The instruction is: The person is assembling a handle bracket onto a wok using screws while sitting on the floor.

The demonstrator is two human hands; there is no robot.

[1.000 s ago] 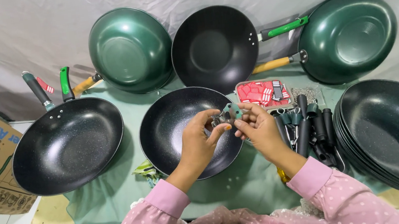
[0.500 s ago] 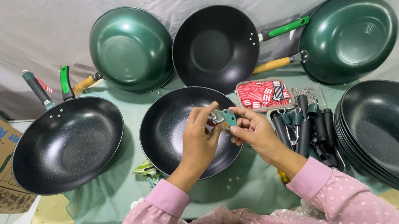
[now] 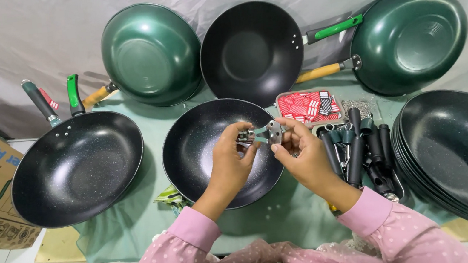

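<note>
Over the black pan (image 3: 221,151) on the bench (image 3: 137,222), the left hand (image 3: 230,161) and right hand (image 3: 305,157) pinch a small metal bracket (image 3: 264,134) between their fingertips, apparently lining up its parts, which calls for steady, fine alignment.

A small silver metal bracket (image 3: 268,133) is held level above the black speckled wok (image 3: 201,154).

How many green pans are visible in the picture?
2: one green pan leans on the cloth at back left, another at back right. The stack at right could hide more.
</note>
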